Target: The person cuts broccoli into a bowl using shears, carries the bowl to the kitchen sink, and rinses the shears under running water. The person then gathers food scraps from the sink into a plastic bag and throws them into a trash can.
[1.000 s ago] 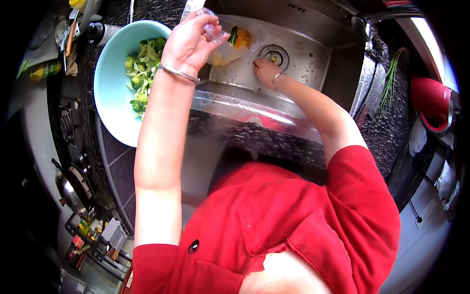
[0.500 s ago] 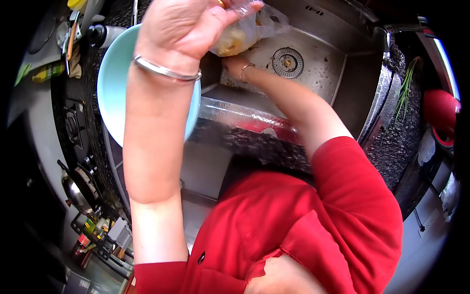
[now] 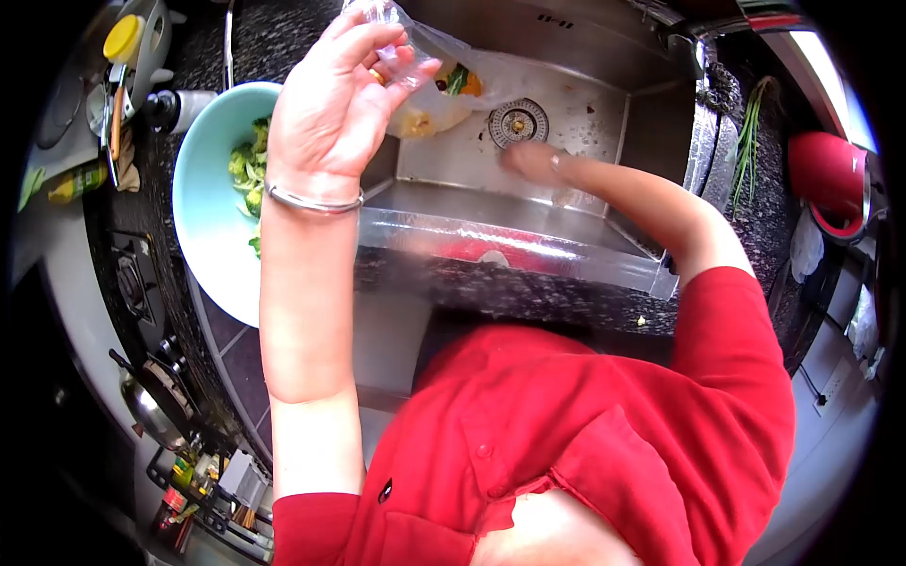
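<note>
Two hands work: left hand (image 3: 326,113) pinches plastic bag (image 3: 429,90); right hand (image 3: 528,160), blurred, grip unclear, beside drain (image 3: 516,121).

A clear bag (image 3: 436,80) pinched in the left hand (image 3: 330,104) shows yellow, orange and green scraps. Beside it, a pale turquoise bowl (image 3: 203,226) holds green broccoli (image 3: 247,165). Steel-grey sink (image 3: 566,104), red shirt (image 3: 585,443).

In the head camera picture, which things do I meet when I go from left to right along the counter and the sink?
Yellow-capped bottle → light blue bowl with broccoli → left hand holding the clear plastic bag → sink drain → green onions → red container.
</note>
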